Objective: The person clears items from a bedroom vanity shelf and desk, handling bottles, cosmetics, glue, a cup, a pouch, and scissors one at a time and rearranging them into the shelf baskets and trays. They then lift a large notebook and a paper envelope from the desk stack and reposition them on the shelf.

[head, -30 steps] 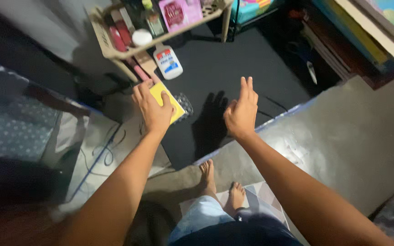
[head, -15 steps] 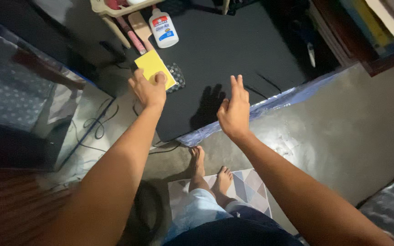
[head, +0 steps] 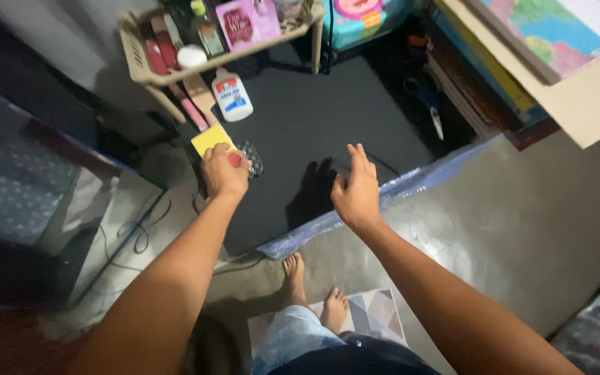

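The left hand (head: 225,170) is curled down on the near end of a yellow pad (head: 208,137), fingers bent over it in what looks like a grasp. A small red bit shows by the thumb, and what it is cannot be told. The pad lies at the left edge of the black mat (head: 314,111), just in front of the rack (head: 137,59) and just beside a small clear pack (head: 252,160). The right hand (head: 357,191) hangs open over the mat's near part, fingers spread, holding nothing and touching nothing that can be seen.

By my reading, the step in hand is taking hold of the pad, with the grip about closed and the lift not yet made. Lifting it calls for a firm pinch on the near edge and a pull back toward the body, keeping the knuckles off the clear pack.

Room is tight at the far left. The rack's leg and the glue bottle (head: 232,95) stand close behind the pad, and the mat's left edge drops to floor where a cable (head: 140,229) loops. To the right the mat is open up to its blue-lined edge (head: 418,182), and a box (head: 592,104) overhangs well apart. The feet (head: 307,288) stand near the mat's front corner
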The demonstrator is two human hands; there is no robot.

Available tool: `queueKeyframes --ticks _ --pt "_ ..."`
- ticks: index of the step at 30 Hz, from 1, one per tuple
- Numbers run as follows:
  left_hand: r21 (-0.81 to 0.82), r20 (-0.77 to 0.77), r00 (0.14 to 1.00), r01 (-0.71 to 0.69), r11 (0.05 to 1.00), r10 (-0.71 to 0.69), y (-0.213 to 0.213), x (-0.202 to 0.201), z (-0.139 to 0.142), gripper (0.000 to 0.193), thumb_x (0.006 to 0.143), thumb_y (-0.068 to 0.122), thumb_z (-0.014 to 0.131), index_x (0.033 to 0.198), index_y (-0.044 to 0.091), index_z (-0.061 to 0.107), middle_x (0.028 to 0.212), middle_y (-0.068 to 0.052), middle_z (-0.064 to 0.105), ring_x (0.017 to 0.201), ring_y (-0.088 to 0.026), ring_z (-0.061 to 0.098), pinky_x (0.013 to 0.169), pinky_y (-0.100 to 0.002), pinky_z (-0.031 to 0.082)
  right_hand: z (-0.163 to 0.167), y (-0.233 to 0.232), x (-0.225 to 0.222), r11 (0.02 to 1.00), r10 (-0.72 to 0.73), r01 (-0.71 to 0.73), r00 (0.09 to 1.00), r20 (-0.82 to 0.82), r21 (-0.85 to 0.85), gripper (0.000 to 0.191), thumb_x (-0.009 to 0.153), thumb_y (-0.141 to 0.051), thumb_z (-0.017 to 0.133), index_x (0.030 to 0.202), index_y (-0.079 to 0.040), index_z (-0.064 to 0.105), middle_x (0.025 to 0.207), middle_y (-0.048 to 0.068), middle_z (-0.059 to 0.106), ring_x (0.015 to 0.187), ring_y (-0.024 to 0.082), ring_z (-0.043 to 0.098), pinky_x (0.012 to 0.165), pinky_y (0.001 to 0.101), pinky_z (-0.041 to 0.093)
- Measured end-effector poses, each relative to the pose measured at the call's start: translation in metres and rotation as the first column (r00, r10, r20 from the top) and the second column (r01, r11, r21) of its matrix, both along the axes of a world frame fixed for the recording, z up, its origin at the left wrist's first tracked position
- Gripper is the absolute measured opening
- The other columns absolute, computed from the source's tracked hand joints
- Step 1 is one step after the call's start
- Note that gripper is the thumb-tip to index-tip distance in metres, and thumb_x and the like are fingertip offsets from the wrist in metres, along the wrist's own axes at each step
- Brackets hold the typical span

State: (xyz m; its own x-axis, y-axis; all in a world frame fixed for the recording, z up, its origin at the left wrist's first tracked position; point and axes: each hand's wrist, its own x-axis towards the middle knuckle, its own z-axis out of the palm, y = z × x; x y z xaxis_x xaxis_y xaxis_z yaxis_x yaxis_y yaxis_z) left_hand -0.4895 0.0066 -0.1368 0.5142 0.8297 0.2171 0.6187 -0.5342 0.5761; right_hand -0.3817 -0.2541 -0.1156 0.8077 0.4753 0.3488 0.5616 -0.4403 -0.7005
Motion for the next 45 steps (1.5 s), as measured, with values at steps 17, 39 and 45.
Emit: queueKeyframes --ticks 17,39,45 --pt "0.348 0.063 0.817 0.52 0.78 -0.573 0.025 0.205 0.146 0.05 0.071 -0.004 0.078 0.118 0.003 0.063 0.117 -0.021 0.064 0.112 -0.044 0.06 0.094 -0.049 0.049 0.055 0.031 0.087 0.99 -0.102 0.122 0.97 -0.222 0.076 0.053 0.086 -0.004 0.064 0.137 -0.002 0.051 0.124 0.024 0.062 0.091 0.03 0.072 0.082 0.0401 0.057" --pt "-0.159 -0.121 0.895 0.41 0.898 -0.429 0.068 0.277 0.134 0.054 0.102 0.034 0.043 0.145 0.003 0.036 0.122 -0.031 0.064 0.114 -0.046 0.062 0.095 -0.054 0.047 0.058 0.082 0.139 0.987 -0.132 0.156 0.915 -0.381 0.033 0.049 0.09 -0.007 0.063 0.137 -0.004 0.051 0.134 0.022 0.06 0.092 0.029 0.073 0.084 0.0407 0.058" --pt "0.085 -0.284 0.799 0.572 0.816 -0.53 0.078 0.284 0.119 0.03 0.101 0.014 0.048 0.12 -0.003 0.063 0.127 -0.033 0.061 0.113 -0.047 0.064 0.095 -0.052 0.052 0.049 0.074 0.14 0.983 -0.131 0.164 0.944 -0.303 0.085 0.048 0.089 -0.006 0.064 0.135 -0.002 0.053 0.132 0.025 0.061 0.093 0.03 0.073 0.083 0.0398 0.059"
